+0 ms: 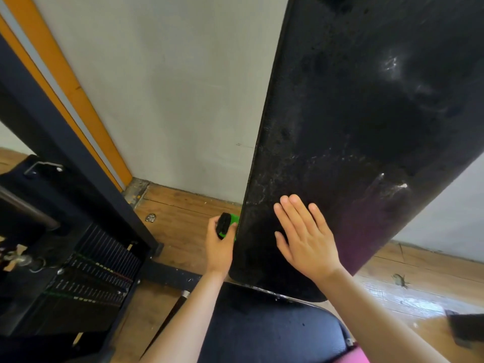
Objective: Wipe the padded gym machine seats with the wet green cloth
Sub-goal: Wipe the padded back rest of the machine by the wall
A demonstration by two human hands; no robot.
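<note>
Left hand grip: the left hand [219, 246] is curled tight round a bunched green cloth [232, 220], with thumb and fingers wrapped about the wad; part of the wad looks dark
Cloth position: the cloth is pressed against the left edge of the upright back pad [353, 113], low on the pad
Right hand grip: the right hand [306, 242] lies flat on the front face of the back pad with nothing in it; the fingers are straight and close together and the thumb is spread to the left
Left arm pose: the bare forearm reaches up from the bottom centre, with the back of the hand towards the camera
Right arm pose: the bare forearm comes in from the lower right, fingertips pointing up the pad
Back pad: black and tall, leaning to the right, with pale smears and shiny patches on its face
Seat: a black seat pad [262, 326] lies just below the back pad's lower end, between the two forearms
Surroundings: a weight stack [86, 279] stands at the left on a wooden floor [183, 221], before a pale wall [170, 87]
</note>
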